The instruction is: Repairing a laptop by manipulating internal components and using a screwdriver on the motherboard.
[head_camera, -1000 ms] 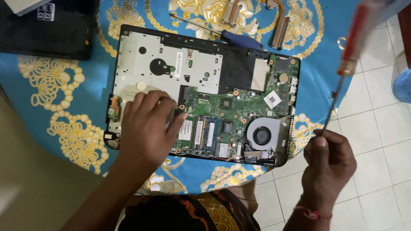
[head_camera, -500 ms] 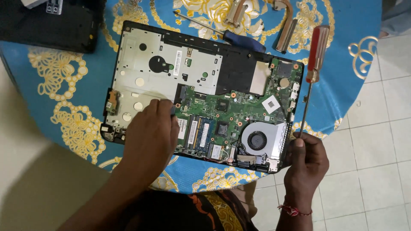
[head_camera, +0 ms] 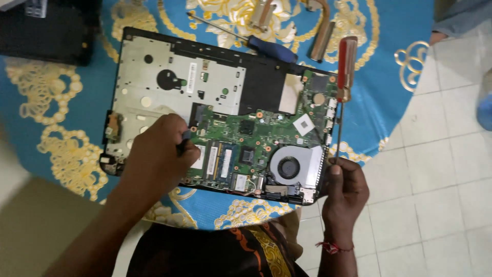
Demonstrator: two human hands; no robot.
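Note:
An opened laptop base (head_camera: pixel 169 77) lies on a round table with a blue and gold cloth (head_camera: pixel 61 138). Its green motherboard (head_camera: pixel 266 131) and round fan (head_camera: pixel 289 166) are exposed. My left hand (head_camera: pixel 154 159) rests on the laptop's near-left part, fingers curled around a small dark piece at the board's left edge; what the piece is stays unclear. At the laptop's near-right corner, my right hand (head_camera: pixel 346 187) pinches the metal shaft tip of a red-handled screwdriver (head_camera: pixel 347 64). Its handle points away from me along the laptop's right edge.
A blue-handled screwdriver (head_camera: pixel 271 50) and a copper heat pipe (head_camera: pixel 320 41) lie beyond the laptop, with another metal part (head_camera: pixel 261 15) farther back. A black slab (head_camera: pixel 46 31) sits at the far left. White floor tiles (head_camera: pixel 441 169) are to the right.
My right hand has brought the red screwdriver in against the laptop's right edge. My left hand's fingers, spread flat a second ago, have curled up on the board.

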